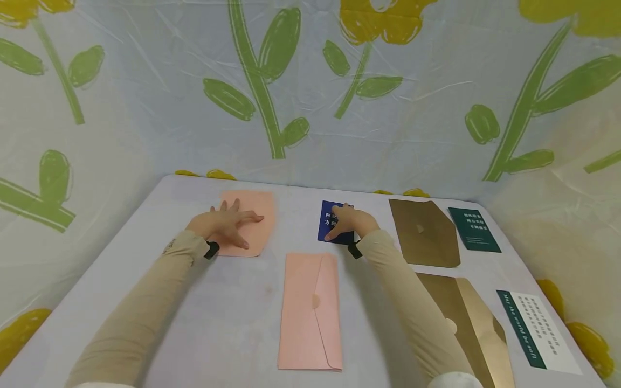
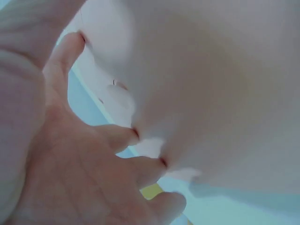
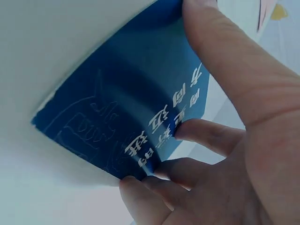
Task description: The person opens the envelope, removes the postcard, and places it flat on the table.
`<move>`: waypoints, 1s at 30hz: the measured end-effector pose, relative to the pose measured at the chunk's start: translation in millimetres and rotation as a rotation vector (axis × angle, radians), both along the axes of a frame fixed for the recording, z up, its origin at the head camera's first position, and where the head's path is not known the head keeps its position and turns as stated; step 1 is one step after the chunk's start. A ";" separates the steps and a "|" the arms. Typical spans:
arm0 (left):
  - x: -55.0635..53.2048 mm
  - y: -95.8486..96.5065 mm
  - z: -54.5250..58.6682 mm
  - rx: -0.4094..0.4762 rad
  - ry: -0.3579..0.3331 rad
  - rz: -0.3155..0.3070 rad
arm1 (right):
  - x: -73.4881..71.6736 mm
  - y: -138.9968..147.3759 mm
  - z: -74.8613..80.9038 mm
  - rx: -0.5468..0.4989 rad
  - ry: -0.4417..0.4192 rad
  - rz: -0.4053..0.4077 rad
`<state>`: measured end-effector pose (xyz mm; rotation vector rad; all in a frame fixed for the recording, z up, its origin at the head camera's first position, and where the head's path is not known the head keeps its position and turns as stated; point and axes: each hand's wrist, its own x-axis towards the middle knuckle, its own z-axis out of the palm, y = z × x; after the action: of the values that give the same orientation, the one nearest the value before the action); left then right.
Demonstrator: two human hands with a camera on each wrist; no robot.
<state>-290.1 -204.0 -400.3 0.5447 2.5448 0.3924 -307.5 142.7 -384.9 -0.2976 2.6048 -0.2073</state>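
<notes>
Blue card (image 3: 122, 75) held w/ R hand (image 1: 356, 221).

The blue card (image 3: 126, 93) bears white lettering (image 3: 156, 123).

Four envelopes lie about, with the clock centred on the middle pink envelope (image 1: 303, 312) as the head view shows it: that one, a second pink envelope (image 1: 262, 231) at 11 o'clock, a gold envelope (image 1: 424, 237) at 2 and another gold envelope (image 1: 466, 318) at 3. Three cards: a blue card (image 3: 126, 89) just past 12, a green card (image 1: 474, 230) at 2, a green-and-white card (image 1: 538, 331) at 3. One table (image 1: 223, 328). Two hands, a left hand (image 1: 225, 223) and a right hand (image 1: 353, 221). Two tan sleeves (image 1: 145, 302).
</notes>
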 end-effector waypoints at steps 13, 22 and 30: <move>36.0 -95.7 3.5 0.069 -0.085 0.057 | -0.2 -53.4 -0.5 -0.023 0.022 -0.022; 62.6 -126.5 6.0 0.067 -0.060 0.016 | 9.2 -98.0 -4.1 -0.033 0.081 0.042; 82.0 -145.7 1.2 0.057 -0.002 -0.013 | 20.3 -134.4 -10.6 0.005 0.144 0.060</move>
<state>-208.0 -349.7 -399.1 0.5811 2.5333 0.4623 -287.2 8.3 -395.5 -0.4025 2.7332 -0.1642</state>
